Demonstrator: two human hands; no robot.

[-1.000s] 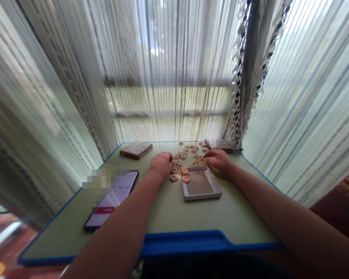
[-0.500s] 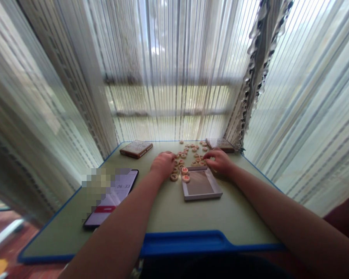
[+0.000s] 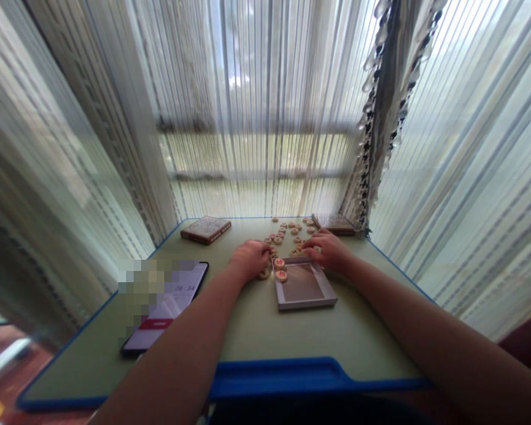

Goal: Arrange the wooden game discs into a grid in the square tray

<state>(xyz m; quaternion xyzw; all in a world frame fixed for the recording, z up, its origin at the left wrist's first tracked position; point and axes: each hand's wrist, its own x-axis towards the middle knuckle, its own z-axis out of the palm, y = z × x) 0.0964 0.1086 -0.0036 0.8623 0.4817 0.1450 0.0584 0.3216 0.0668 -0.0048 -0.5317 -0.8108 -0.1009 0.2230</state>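
Observation:
Round wooden Chinese chess pieces (image 3: 278,240) lie scattered past a shallow white box lid or tray (image 3: 307,305). Two red-marked pieces (image 3: 281,275) sit inside the tray along its left side. My left hand (image 3: 250,258) rests left of the tray, its fingers curled down over the pieces there; what they grip is hidden. One piece (image 3: 263,274) shows under that hand. By the tray's far right corner, my right hand (image 3: 326,249) has its fingers bent together among the pieces, and I cannot make out what is between them.
A phone (image 3: 168,313) showing a timer lies at the left of the blue-edged table (image 3: 256,330). One flat brown box (image 3: 206,229) stands at the far left, another (image 3: 334,223) at the far right. Striped curtains (image 3: 256,118) hang just behind the table.
My right hand has moved left, over the pieces at the tray's far edge. My left hand has come slightly lower and nearer the tray, covering pieces that showed before.

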